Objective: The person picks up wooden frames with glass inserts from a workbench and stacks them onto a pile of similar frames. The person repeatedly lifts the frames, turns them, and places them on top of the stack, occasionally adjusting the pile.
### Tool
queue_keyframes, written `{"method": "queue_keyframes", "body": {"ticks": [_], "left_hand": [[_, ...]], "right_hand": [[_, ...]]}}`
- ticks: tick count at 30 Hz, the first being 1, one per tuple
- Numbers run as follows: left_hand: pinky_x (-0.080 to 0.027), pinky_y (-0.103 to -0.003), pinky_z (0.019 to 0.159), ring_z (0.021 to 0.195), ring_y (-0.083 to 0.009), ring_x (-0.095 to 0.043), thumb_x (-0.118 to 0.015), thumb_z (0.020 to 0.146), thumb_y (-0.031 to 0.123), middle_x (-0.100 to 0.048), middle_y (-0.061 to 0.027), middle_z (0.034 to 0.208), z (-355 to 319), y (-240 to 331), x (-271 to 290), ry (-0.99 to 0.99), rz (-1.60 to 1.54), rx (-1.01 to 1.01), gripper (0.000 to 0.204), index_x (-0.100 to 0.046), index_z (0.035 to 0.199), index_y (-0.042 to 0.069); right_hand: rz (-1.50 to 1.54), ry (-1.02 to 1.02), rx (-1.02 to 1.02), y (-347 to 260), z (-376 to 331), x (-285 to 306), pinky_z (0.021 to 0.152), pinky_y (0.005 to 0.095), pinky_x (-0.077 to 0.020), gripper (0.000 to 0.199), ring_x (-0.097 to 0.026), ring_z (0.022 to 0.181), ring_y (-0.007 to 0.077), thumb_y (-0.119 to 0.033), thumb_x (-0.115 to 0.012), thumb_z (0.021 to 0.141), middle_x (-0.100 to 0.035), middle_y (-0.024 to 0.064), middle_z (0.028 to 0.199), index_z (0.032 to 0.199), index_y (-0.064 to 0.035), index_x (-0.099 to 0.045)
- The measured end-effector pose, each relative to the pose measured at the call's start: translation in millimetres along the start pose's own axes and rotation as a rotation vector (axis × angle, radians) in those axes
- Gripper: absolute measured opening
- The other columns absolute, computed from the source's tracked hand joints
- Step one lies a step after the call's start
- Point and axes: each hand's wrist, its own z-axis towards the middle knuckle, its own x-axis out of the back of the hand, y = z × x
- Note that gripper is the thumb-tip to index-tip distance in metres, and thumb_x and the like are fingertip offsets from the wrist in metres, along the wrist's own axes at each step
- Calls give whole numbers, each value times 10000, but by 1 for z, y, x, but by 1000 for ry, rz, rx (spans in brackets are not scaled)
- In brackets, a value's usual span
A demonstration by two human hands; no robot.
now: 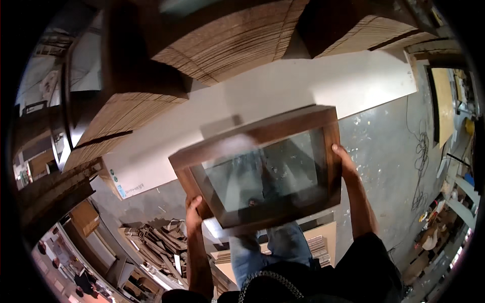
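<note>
Grey, paint-spotted floor (376,134) forms the background. Above it, in front of the body, is a dark brown, rectangular wooden frame (285,132) with deep sides. The hands are apart, both clamped on the frame: the left hand (193,214) at the near left corner, the right hand (344,160) on the right rail, thumb on the upper face. The frame is slightly tilted in view; its far rail carries a bright highlight, and its clear glass pane (290,166) shows pale and dark streaks.

Beyond the frame lies a long, flat white board (283,83), partly covered from view by the far rail. Tall stacks with ribbed brown sides (237,43) obstruct the board's far side. A thin, dark, tangled cable (422,151) lies to the right. Legs in blue jeans (290,245) partly hide a pale tan panel (329,242). Brown wood scraps (159,247) lie heaped at lower left.
</note>
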Motion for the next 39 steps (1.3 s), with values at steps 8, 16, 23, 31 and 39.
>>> {"method": "queue_keyframes", "body": {"ticks": [8,16,23,31,39], "left_hand": [[-436,-364,899,1031,-251,-553,-640,765,277,-575,-97,1105,192,21,-84,-109,141,-93,559,-492,1226,-2],[-402,-356,954,1105,-234,-513,-545,906,306,-533,-90,1215,229,19,-89,-172,46,30,477,-460,1262,1],[-400,-288,884,938,-154,-545,-680,849,217,-628,-40,1020,211,23,-96,27,380,-183,314,-605,1068,5],[-382,-279,847,848,-142,-539,-712,795,123,-632,1,911,201,27,-138,285,299,-116,128,-643,873,48],[-419,-312,867,973,-164,-540,-685,823,267,-611,-37,1026,151,21,-97,191,367,-110,396,-590,1127,32]], "right_hand": [[-79,53,135,-76,150,-38,877,345,-431,596,-554,1014,224,-403,-610,839,-587,127,1118,1250,11,-489],[-196,41,66,-81,230,-30,890,321,-432,641,-558,1004,209,-474,-631,826,-603,102,1092,1218,20,-514],[-669,159,287,-86,212,-61,766,306,-455,600,-556,844,160,-517,-654,810,-639,115,887,1050,29,-589],[-699,251,452,-86,196,-63,625,292,-461,414,-555,683,145,-347,-750,770,-633,93,747,858,24,-591],[-471,150,353,-95,136,-80,704,268,-451,314,-549,772,137,-268,-697,828,-632,55,866,963,5,-624]]}}
